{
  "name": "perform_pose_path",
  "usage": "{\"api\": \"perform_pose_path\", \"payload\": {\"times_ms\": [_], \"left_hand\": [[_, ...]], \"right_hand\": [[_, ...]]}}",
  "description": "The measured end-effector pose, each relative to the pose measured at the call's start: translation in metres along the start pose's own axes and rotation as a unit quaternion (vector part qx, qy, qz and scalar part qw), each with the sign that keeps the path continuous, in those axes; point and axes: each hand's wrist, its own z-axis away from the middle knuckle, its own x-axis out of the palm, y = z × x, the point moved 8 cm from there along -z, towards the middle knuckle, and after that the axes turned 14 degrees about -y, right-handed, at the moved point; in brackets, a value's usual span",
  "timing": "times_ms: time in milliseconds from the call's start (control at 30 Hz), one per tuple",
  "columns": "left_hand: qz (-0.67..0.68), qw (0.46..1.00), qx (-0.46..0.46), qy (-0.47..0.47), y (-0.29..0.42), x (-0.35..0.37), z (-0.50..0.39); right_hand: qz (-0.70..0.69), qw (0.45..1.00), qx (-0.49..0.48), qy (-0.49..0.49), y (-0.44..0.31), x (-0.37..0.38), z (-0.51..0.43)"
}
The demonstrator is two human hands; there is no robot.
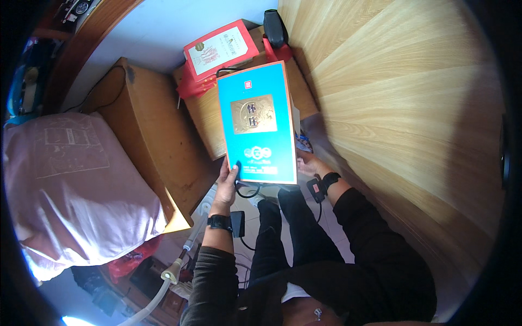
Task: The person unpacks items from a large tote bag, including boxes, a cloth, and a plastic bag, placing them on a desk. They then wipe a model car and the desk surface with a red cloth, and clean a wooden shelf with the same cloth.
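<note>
A flat turquoise gift box (257, 140) with orange-brown edges is held up in front of me, its printed face towards me. A gold plaque with writing sits on that face. My left hand (226, 183) grips the lower left edge, thumb on the front and the other fingers behind. At the lower right edge is my right hand (309, 164), its fingertips partly hidden by the box. Black cord shows above the top edge and loops below the bottom one. Both wrists wear black straps with small dark devices and cables.
Behind the box stands a wooden cabinet top (204, 122) bearing a red-bordered book or box (222, 49), red cloth (195, 85) and a black case (275, 28). Left are a brown cabinet (167, 138) and a pink cloth cover (94, 179). A wood-grain panel (387, 81) bounds the right; a pale hose (151, 303) runs lower left.
</note>
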Motion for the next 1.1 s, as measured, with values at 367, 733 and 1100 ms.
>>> {"api": "perform_pose_path", "payload": {"times_ms": [367,733,1100], "left_hand": [[0.050,0.996,0.078,-0.016,-0.018,0.034,-0.033],[0.087,0.993,0.068,-0.036,-0.010,0.074,-0.072],[0.013,0.998,-0.015,-0.052,-0.021,0.053,-0.045]], "right_hand": [[0.044,0.993,-0.109,-0.007,-0.044,-0.039,0.015],[-0.045,0.980,-0.145,0.126,-0.080,-0.040,0.037],[0.077,0.974,-0.076,0.201,-0.010,0.011,0.051]]}}
